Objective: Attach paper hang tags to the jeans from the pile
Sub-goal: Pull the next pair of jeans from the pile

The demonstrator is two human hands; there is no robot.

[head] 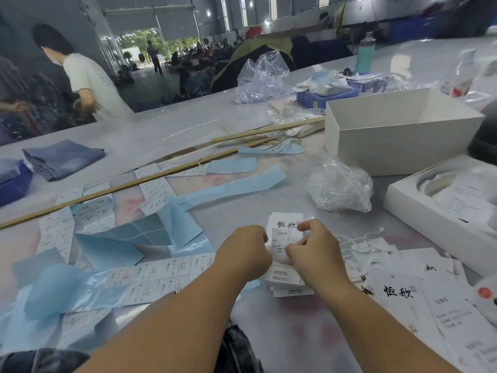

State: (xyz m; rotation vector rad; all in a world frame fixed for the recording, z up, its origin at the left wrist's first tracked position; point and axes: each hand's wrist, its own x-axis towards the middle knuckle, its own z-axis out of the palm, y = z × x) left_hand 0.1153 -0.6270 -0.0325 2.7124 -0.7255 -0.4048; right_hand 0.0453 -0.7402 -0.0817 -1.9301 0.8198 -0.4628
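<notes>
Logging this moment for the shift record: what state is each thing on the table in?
Left hand: curled, holding the tag stack.
Right hand: pinching the top tag.
Tag stack: held on the table, top tag printed side up.
White box: open, no lid.
Jeans: folded, lying flat.
Clear bag: crumpled.
Bottle: upright.

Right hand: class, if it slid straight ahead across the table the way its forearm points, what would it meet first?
Probably the hang tag the right hand already pinches; beyond it, bare table, though depth is unclear.
</notes>
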